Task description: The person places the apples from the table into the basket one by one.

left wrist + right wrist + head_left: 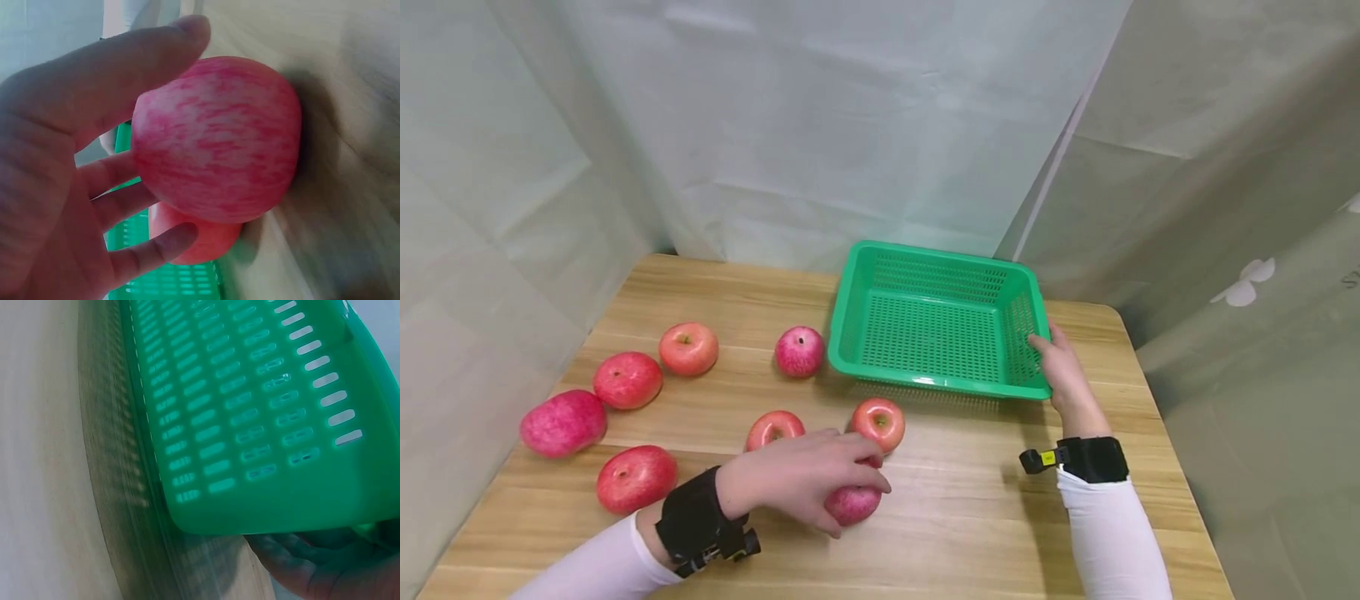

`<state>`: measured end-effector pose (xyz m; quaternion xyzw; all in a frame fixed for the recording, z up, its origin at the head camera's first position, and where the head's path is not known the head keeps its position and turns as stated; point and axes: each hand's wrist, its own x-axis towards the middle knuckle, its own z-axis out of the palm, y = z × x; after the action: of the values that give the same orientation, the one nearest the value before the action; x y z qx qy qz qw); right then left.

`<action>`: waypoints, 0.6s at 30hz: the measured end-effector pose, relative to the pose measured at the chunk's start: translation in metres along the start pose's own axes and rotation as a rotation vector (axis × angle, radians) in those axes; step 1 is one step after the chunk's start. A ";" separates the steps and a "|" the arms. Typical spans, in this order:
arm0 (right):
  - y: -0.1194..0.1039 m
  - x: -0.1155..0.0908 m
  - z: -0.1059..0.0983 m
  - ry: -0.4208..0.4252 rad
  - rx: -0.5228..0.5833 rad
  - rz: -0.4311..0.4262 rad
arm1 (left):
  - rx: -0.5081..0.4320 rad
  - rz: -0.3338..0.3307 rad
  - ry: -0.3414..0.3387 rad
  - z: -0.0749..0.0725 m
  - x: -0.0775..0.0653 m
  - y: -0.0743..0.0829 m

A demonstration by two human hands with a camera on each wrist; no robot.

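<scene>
In the head view my left hand [808, 475] reaches over a pink-streaked red apple [853, 505], its fingers and thumb curved around it. The left wrist view shows that apple [219, 140] large, close to the wood, the thumb across its upper edge and some fingertips hidden behind it. A second apple [200, 240] lies just beyond. My right hand [1063, 367] grips the right side of a green plastic basket [940, 387], thumb over the rim. From the right wrist, the basket's slotted wall [250, 425] fills the view, with my fingers [287, 562] under its corner.
Beside the left hand lie two lighter red apples, one behind [880, 425] and one to its left [775, 429]. A dark pink apple [800, 352] sits by the basket's left side. Several more red fruits [628, 380] are spread over the table's left part. Pale sheeting [850, 125] hangs behind.
</scene>
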<state>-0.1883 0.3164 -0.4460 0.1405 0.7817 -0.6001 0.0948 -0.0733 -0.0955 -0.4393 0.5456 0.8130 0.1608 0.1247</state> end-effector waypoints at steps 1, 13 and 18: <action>0.000 0.000 0.000 0.001 -0.003 -0.004 | 0.002 -0.007 -0.009 0.000 0.000 0.000; 0.002 0.001 0.000 0.002 -0.029 -0.027 | 0.044 -0.040 -0.042 0.010 -0.001 0.002; 0.003 0.001 0.000 0.012 -0.045 -0.033 | 0.060 -0.036 -0.021 0.013 -0.003 0.003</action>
<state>-0.1885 0.3173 -0.4486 0.1290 0.7978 -0.5830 0.0837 -0.0650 -0.0955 -0.4503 0.5358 0.8259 0.1281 0.1198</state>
